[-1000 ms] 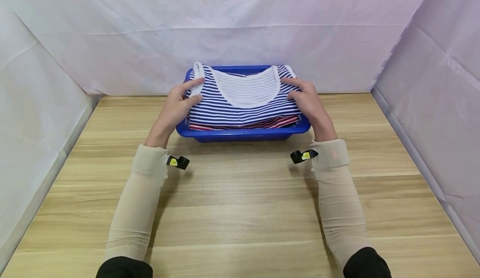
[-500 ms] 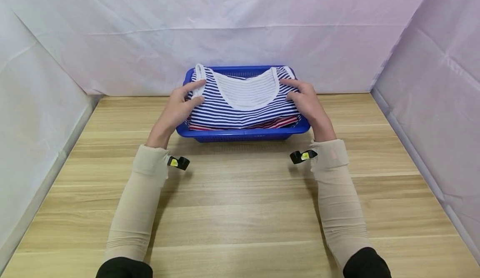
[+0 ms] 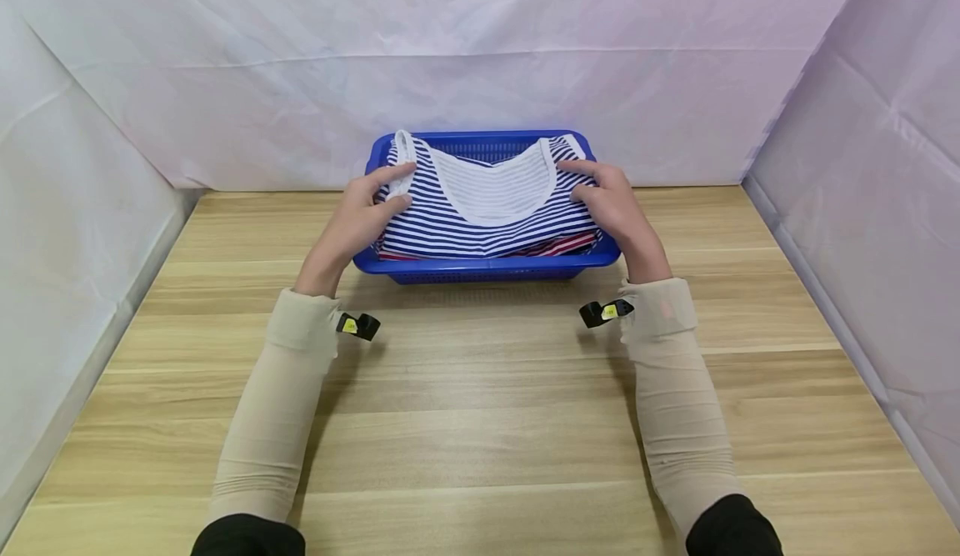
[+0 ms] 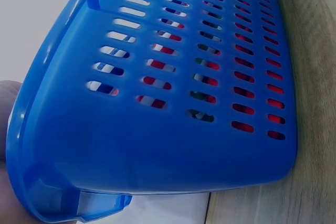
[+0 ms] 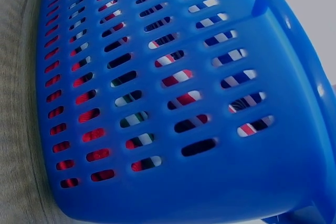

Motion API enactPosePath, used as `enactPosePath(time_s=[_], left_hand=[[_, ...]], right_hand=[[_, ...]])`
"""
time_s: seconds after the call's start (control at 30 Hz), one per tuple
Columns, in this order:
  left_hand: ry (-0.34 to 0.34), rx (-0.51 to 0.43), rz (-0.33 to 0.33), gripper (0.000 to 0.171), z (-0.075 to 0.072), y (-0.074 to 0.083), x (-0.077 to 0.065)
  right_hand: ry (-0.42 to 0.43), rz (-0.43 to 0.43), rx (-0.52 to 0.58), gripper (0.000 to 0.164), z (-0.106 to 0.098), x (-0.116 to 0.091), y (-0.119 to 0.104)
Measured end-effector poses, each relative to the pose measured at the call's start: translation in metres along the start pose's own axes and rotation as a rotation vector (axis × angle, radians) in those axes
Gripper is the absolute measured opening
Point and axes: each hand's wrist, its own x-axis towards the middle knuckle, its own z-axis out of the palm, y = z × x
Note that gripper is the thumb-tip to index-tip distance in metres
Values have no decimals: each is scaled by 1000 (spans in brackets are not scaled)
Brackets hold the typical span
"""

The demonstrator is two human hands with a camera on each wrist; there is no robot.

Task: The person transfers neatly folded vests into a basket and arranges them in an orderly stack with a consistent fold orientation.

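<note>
A blue-and-white striped shirt [image 3: 495, 235] with a wide white-trimmed neckline lies folded on top inside a blue plastic basket [image 3: 487, 270]. At its left end my left hand [image 3: 358, 212] touches it, index finger and thumb extended and apart near the white trim. My right hand [image 3: 618, 210] touches the right end the same way. The other fingers of both hands are hidden at the basket's sides. Below the shirt shows red striped cloth [image 3: 558, 245]. Through the slots of the basket wall [image 4: 131, 150], the left wrist view shows red, white and dark cloth.
The basket stands at the back of a wood-grain table [image 3: 480, 406], close to a white cloth backdrop [image 3: 480, 56]. White sheeting [image 3: 862, 181] also encloses the sides. A small black camera [image 3: 360, 326] sits at each wrist.
The shirt has settled lower and slightly toward me, baring more of the basket's back wall. The left hand has shifted slightly right, the right hand slightly left. The basket stays put.
</note>
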Motion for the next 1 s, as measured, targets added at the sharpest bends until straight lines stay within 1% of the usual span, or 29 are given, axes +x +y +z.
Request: enactPosePath(time_s=[0.23,0.43,0.6,0.7,0.83,1.0], left_hand=[[-6,42,18,47,0,0,-1],[-12,54,14,47,0,-2,0],[-13,70,9,47,1,-22,11],[-11,90,19,47,2,-35,17],[-11,112,32,47,2,-40,21],[-11,129,35,48,2,-41,22]], right_hand=[[-1,-16,-22,49,1,1,-1],[-1,-28,-34,48,1,1,-1],[-11,-17,-43,47,2,2,0],[-14,-10,-44,47,2,2,0],[-14,-18,-40,47,2,2,-1],[-21,-40,-53,46,2,1,-1]])
